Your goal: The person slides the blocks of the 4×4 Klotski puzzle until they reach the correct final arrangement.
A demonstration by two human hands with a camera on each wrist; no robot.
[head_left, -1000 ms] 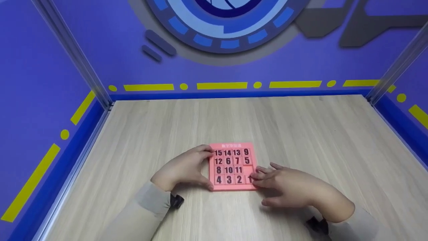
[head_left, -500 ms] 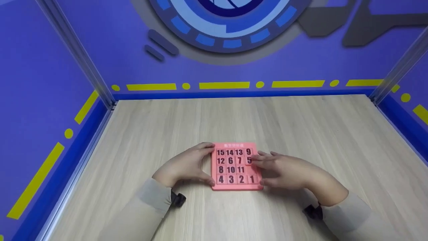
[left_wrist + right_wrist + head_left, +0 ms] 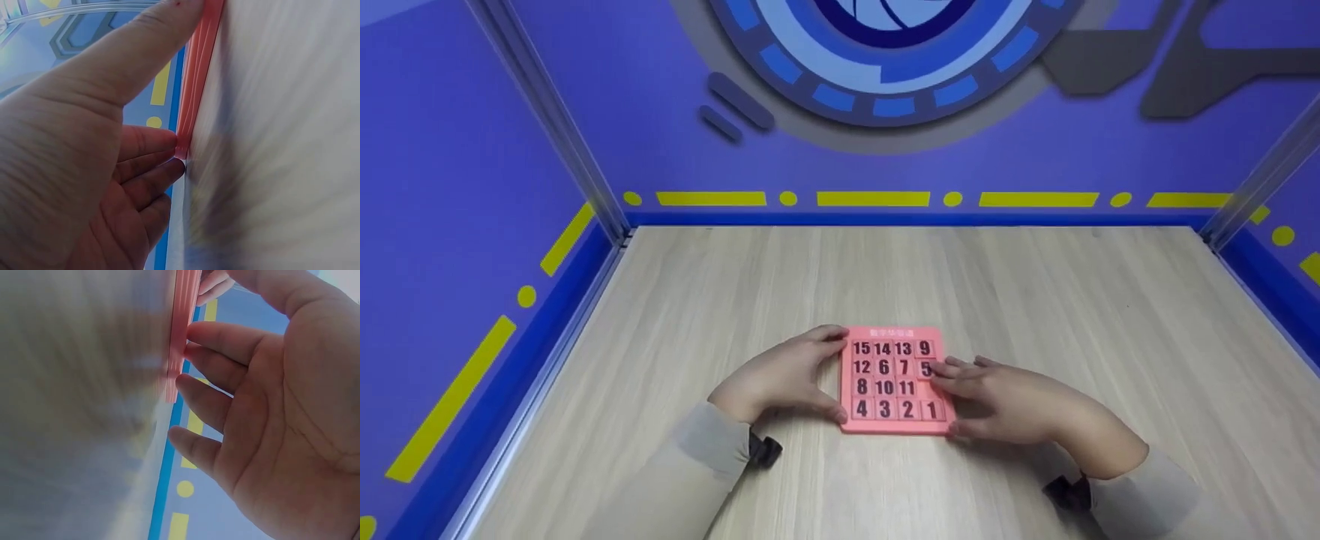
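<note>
A pink number slide puzzle [image 3: 896, 427] lies flat on the table, its tiles printed with black numbers. One gap shows in the third row at the right, between the 5 tile and the 1 tile. My left hand [image 3: 784, 375] holds the puzzle's left side, fingers at the far corner and thumb at the near corner. From the right, my right hand [image 3: 1012, 397] reaches over the edge with fairly straight fingers, a fingertip on the 5 tile [image 3: 925, 368]. Its thumb rests by the near right corner. In the right wrist view the fingers spread along the puzzle's pink side [image 3: 184, 326].
The puzzle sits on a pale wood-grain table [image 3: 780, 285]. Blue-purple panels [image 3: 825, 161] with yellow dashes stand along the back and both sides, joined by metal corner posts [image 3: 562, 120]. Bare tabletop shows behind the puzzle and beside both arms.
My right hand has moved from the 1 tile up to the 5 tile. My left hand keeps its hold on the left side. The head view has shifted slightly.
</note>
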